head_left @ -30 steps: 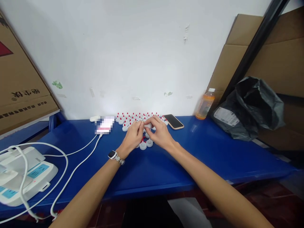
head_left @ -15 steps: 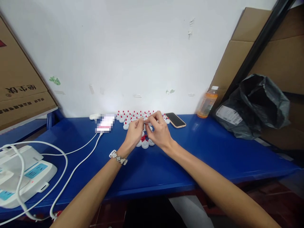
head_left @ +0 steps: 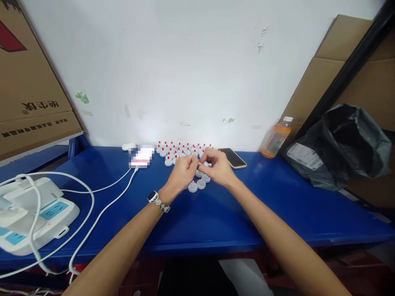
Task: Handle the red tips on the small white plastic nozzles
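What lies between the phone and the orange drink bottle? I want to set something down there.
Nothing: in the head view, only bare blue table separates the phone from the orange drink bottle.

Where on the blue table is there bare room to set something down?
Bare blue table lies between the forearms, and between the phone and black bag. Crowded: white caps by the wall, around both hands; cables at left.
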`<state>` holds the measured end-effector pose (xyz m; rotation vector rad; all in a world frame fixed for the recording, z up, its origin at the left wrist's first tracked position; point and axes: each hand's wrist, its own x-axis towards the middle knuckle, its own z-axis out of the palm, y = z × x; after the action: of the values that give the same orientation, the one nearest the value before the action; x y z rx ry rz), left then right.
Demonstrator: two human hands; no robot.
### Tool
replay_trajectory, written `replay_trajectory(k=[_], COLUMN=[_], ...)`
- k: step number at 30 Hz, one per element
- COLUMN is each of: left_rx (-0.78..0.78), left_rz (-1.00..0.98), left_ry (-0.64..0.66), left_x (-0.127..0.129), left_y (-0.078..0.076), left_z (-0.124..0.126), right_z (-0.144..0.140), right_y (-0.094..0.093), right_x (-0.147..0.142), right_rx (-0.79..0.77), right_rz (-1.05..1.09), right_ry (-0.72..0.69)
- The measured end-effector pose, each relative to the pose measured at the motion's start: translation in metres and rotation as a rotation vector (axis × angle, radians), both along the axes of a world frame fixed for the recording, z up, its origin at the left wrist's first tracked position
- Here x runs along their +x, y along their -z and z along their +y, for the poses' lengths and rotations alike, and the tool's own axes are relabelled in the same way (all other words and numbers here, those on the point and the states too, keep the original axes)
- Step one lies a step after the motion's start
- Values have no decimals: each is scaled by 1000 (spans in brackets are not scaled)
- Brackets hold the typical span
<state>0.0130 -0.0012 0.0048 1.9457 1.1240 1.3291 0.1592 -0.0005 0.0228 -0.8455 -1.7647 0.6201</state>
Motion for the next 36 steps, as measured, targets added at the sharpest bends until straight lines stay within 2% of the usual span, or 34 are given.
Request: replay_trajectory(k=[3, 5, 11, 13, 15, 16, 19, 20, 22, 24, 26, 27, 30, 36], left_rx=[-11, 17, 212, 251, 265, 257, 194, 166, 132, 125, 146, 165, 212, 255], left_rz=[34, 96, 439, 480, 419, 346, 72, 61, 197, 380, 516, 560, 641, 659], left_ry=[27, 43, 166, 212, 210, 176, -22, -40, 2, 77, 139, 158, 163, 109], left_x=[0, -2, -9, -10, -13, -15, -29, -33, -39, -39, -37, -35, -32, -33], left_y=[2, 1, -6, -7, -7, -7, -7, -7, -5, 0, 6, 9, 15, 11], left_z=[0, -1, -9, -10, -7, -4, 8, 12, 17, 18, 18, 18, 18, 18], right_z=[8, 11, 8, 7, 7, 8, 12, 14, 21, 28, 35, 38, 42, 38], right_y=[2, 5, 10, 9, 9, 8, 9, 10, 14, 20, 28, 32, 40, 45], right_x=[8, 13, 26, 28, 31, 33, 39, 41, 45, 48, 50, 51, 51, 48], right_rx=[-439, -632, -955, -999, -932, -857, -583, -507, -366, -234, -167, -169, -197, -256], right_rz=[140, 232, 302, 283, 229, 190, 131, 142, 139, 53, -63, -105, -172, -278], right_ry=[-256, -410, -674, -715, -673, -606, -327, -246, -89, 106, 255, 276, 221, 177])
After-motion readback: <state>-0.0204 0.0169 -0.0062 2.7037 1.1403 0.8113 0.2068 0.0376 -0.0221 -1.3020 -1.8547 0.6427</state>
